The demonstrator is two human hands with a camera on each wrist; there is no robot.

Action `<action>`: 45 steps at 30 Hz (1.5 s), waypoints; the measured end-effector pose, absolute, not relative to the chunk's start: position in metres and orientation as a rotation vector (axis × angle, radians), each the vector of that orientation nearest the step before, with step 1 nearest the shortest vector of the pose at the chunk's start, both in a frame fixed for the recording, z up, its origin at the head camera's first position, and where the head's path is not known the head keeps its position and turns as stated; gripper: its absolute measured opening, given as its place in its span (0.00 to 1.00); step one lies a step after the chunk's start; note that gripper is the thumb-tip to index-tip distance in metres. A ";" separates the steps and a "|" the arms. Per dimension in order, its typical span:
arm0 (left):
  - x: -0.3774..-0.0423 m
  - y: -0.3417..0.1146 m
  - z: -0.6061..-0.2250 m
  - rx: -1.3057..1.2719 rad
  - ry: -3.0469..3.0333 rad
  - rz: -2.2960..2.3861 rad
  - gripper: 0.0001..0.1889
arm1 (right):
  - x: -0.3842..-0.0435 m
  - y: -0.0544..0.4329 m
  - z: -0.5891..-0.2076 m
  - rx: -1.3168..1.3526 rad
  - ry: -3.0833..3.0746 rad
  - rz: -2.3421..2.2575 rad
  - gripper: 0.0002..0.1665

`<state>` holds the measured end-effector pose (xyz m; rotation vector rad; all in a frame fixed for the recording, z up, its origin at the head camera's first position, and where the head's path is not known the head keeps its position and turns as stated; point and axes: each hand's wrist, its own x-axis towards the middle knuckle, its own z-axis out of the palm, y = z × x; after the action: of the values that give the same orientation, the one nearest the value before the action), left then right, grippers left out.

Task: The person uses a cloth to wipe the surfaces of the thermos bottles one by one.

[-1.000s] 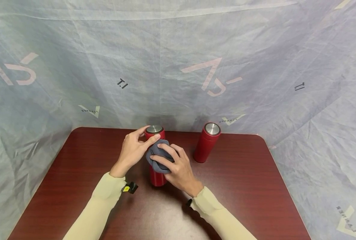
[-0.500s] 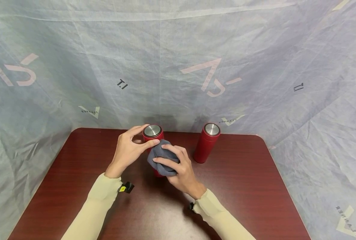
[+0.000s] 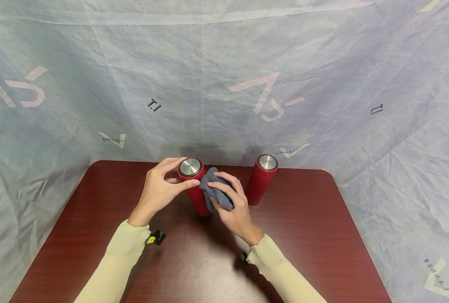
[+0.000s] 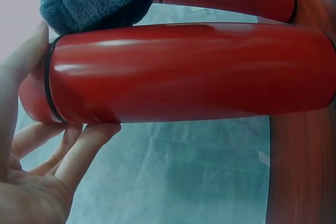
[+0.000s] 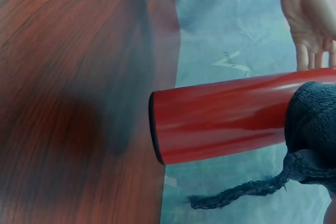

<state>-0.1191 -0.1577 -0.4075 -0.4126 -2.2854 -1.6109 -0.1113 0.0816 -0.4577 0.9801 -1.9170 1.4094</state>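
My left hand (image 3: 157, 188) grips a red thermos (image 4: 189, 74) near its top, thumb on one side and fingers on the other. Its round silver lid (image 3: 190, 167) faces up between thumb and forefinger, and the body leans slightly. In my right hand (image 3: 235, 205) is a bunched grey-blue cloth (image 3: 217, 191), which lies against the thermos's right side just below the lid. The right wrist view shows the thermos's dark base ring (image 5: 155, 128) and a thin edge of the cloth hanging down. Part of the right palm is hidden behind the cloth.
A second red thermos (image 3: 260, 181) with a silver lid stands upright to the right, close beyond the right hand. The dark red wooden table (image 3: 311, 235) ends at a grey fabric sheet (image 3: 209, 84) that rises behind it and on both sides.
The cloth in my right hand has shifted from the thermos's front to its right side and slightly up. The left hand and the thermos top have moved a little left and nearer.
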 end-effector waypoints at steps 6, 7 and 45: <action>-0.117 -0.159 -0.407 -0.458 -2.264 -1.645 0.34 | -0.108 0.077 -0.435 0.924 -1.924 1.586 0.24; -0.117 -0.159 -0.408 -0.464 -2.261 -1.647 0.34 | -0.106 0.077 -0.429 0.919 -1.927 1.610 0.23; -0.097 -0.148 -0.412 -0.601 -2.302 -1.507 0.36 | -0.170 0.088 -0.435 1.056 -2.194 1.985 0.18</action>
<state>-0.0970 -0.1483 -0.4122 -0.6009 -2.3025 -1.5072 -0.1702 0.0883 -0.4350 1.0558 -2.1942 1.9851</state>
